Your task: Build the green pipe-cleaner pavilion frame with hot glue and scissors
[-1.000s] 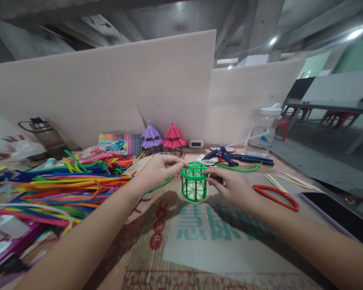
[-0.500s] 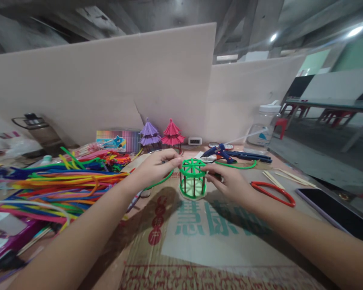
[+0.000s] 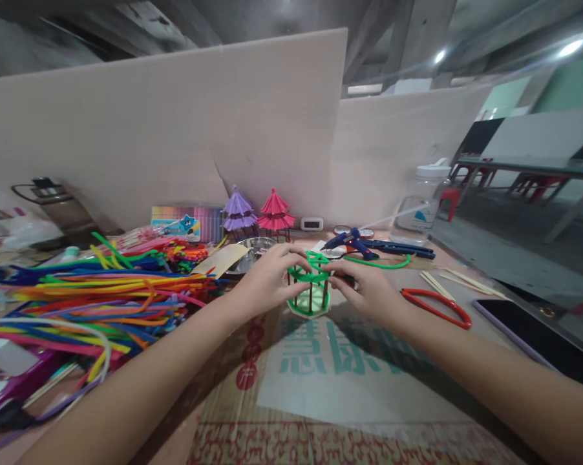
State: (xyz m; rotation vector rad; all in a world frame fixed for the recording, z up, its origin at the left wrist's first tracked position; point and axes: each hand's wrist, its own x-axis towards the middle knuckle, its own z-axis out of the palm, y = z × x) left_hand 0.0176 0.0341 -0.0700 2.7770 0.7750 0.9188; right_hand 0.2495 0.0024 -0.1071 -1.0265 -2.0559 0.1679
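A small round frame stands upright on the board. It has brown posts between green pipe-cleaner rings and a pale base edged in green. My left hand is closed on its upper left side, fingertips across the top ring. My right hand pinches the ring's right edge between thumb and fingers. Green pipe cleaner on the top shows between my hands, partly hidden by the left fingers. Behind stand a purple tiered-roof model and a pink one.
Loose pipe cleaners cover the left side. A metal bowl lies behind my left hand. To the right are a glue gun, dark-handled tool, red-handled tool, wooden sticks, phone and clear bottle.
My left hand has shifted forward and right, its fingers now over the frame's top ring. The green strand trailing below that hand is out of sight. My right hand has barely moved.
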